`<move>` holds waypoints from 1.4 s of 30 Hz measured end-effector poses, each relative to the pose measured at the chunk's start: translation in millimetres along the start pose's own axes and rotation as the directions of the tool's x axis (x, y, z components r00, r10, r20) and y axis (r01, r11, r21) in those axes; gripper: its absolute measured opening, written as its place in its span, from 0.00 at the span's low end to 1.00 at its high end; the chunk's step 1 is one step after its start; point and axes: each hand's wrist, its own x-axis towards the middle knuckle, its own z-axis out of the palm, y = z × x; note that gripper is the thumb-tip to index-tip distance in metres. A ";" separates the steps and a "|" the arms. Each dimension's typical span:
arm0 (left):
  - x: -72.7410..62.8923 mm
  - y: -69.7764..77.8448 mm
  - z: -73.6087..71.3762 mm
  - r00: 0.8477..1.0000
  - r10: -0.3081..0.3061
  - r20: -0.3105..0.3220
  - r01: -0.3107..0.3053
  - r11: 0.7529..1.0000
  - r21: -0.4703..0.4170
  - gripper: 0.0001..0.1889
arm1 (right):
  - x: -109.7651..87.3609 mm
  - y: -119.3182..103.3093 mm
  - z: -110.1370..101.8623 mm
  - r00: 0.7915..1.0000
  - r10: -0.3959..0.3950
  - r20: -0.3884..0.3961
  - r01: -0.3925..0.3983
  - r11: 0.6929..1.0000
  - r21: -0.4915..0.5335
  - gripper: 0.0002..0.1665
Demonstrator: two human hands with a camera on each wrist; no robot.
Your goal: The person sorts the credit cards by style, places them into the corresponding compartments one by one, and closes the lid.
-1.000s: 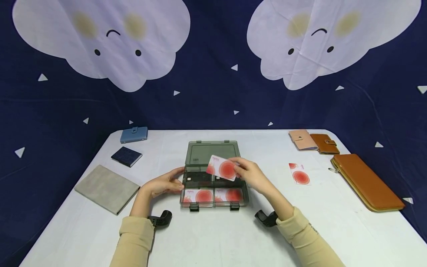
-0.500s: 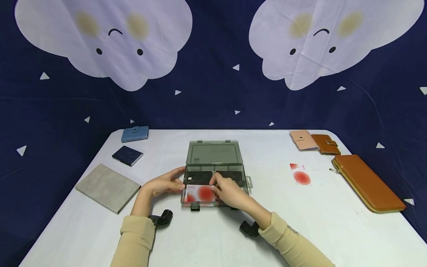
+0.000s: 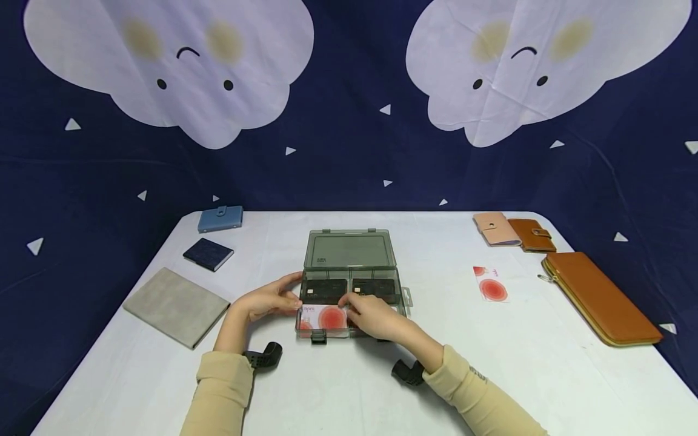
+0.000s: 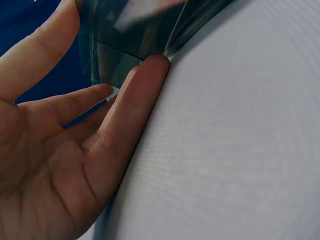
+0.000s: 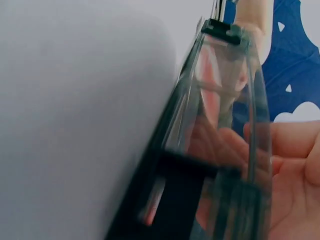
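Observation:
A grey see-through plastic box point(image 3: 327, 269) stands with its lid tipped back in the head view. Black cards with a gold chip, such as this black card point(image 3: 324, 292), lie in its two back compartments. In the front left compartment is a white card with red circles point(image 3: 316, 317). My right hand point(image 3: 376, 318) reaches over the front wall and pinches that card at its right end, hiding most of the front right compartment. My left hand point(image 3: 269, 301) touches the box's left side with fingers spread; its fingertips point(image 4: 155, 65) meet a lower corner in the left wrist view.
Another white-and-red card point(image 3: 492, 290) lies to the right. Near the right edge are a brown zip wallet point(image 3: 602, 297), a pink card holder point(image 3: 495, 229) and a brown one point(image 3: 531, 235). At left lie a grey notebook point(image 3: 177, 307), a navy booklet point(image 3: 208, 254) and a blue card holder point(image 3: 220, 219).
My right hand has brought the white-and-red card from above the box down into the front left compartment, then shifted slightly left with it. The left hand has stayed at the box's side.

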 end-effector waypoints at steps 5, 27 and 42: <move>-0.3 -0.1 -0.1 1.000 -0.009 -0.003 0.009 1.000 0.000 0.50 | -3.5 5.0 -12.5 0.999 -0.005 -0.043 0.008 0.998 0.058 0.14; -0.2 -0.8 -0.2 1.000 -0.004 -0.005 0.004 1.000 -0.001 0.48 | -39.1 118.0 -103.6 0.821 0.441 -0.362 -0.479 0.878 -0.016 0.23; 0.4 -1.8 -0.7 1.000 0.008 0.002 -0.008 1.000 -0.009 0.49 | -58.5 128.1 -108.9 0.704 0.705 -0.082 -0.708 0.690 -0.149 0.40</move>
